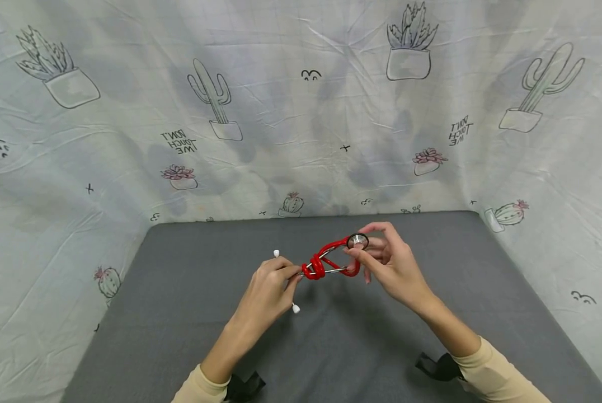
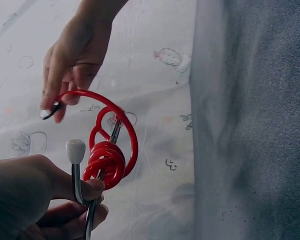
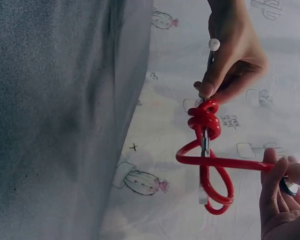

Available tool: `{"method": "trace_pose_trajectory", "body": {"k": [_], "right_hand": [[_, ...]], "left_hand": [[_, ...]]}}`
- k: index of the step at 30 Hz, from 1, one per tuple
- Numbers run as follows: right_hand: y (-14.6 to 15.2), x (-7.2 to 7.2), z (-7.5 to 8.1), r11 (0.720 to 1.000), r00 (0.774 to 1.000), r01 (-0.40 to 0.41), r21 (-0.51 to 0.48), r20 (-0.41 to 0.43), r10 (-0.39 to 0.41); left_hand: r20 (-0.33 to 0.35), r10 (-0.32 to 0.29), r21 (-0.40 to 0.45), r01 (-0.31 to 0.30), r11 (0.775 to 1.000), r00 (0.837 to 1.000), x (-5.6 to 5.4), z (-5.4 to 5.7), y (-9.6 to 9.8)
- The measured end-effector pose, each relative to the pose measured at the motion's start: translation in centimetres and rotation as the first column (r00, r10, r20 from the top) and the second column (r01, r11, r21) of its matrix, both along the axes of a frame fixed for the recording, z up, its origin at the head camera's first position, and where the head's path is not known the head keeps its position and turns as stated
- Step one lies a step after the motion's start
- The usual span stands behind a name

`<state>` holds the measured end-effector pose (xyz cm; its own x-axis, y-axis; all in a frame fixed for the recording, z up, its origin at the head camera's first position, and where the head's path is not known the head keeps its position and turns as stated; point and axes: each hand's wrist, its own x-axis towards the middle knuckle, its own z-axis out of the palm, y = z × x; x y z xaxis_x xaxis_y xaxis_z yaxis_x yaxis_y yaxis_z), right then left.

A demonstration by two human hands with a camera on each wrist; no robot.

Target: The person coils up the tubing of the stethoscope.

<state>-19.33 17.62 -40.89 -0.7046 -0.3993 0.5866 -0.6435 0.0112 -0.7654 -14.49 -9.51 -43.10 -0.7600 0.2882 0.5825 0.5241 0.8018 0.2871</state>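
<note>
A stethoscope with red tubing (image 1: 316, 267) is held in the air above the grey table, its tube wound in several turns round the metal ear tubes. Between thumb and fingers my left hand (image 1: 267, 286) pinches those ear tubes, with one white eartip (image 1: 276, 253) above the hand and another (image 1: 295, 308) below. My right hand (image 1: 395, 267) pinches the round chest piece (image 1: 358, 241) at the tube's free end. In the left wrist view the wound red coil (image 2: 107, 160) sits just beyond the left fingertips. The right wrist view shows a stretch of tube (image 3: 235, 163) leading to the right hand.
The grey tabletop (image 1: 190, 313) lies below both hands. Behind it and at both sides hangs a pale cloth (image 1: 281, 112) printed with potted cacti. Black straps (image 1: 244, 386) show near both sleeve cuffs.
</note>
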Motion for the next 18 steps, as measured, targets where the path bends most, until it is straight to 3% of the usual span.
{"method": "trace_pose_trajectory", "body": {"k": [3,6,11,16,18], "right_hand": [[-0.2,-0.3,-0.3,0.997,0.994,0.037,0.062,-0.104,-0.031],[-0.3,-0.7,-0.6,0.987,0.971,0.112,0.112,-0.224,-0.085],[-0.4,-1.5,-1.0,0.956,0.910,0.242,0.168,-0.382,-0.163],[-0.3,-2.0,-1.2,0.922,0.851,0.324,0.211,-0.490,-0.187],[-0.3,-2.2,-1.2,0.896,0.809,0.383,0.226,-0.550,-0.207]], "left_hand": [[-0.002,0.007,0.000,-0.007,1.000,1.000,0.0,0.1,0.1],[0.000,0.012,0.005,-0.012,1.000,1.000,-0.2,0.1,0.3],[0.007,0.025,0.017,-0.025,1.000,1.000,-0.5,0.2,0.7],[-0.006,0.043,0.020,-0.043,0.999,0.999,-0.7,0.4,1.2],[-0.014,0.044,0.020,-0.044,0.999,0.999,-0.7,0.4,1.5]]}}
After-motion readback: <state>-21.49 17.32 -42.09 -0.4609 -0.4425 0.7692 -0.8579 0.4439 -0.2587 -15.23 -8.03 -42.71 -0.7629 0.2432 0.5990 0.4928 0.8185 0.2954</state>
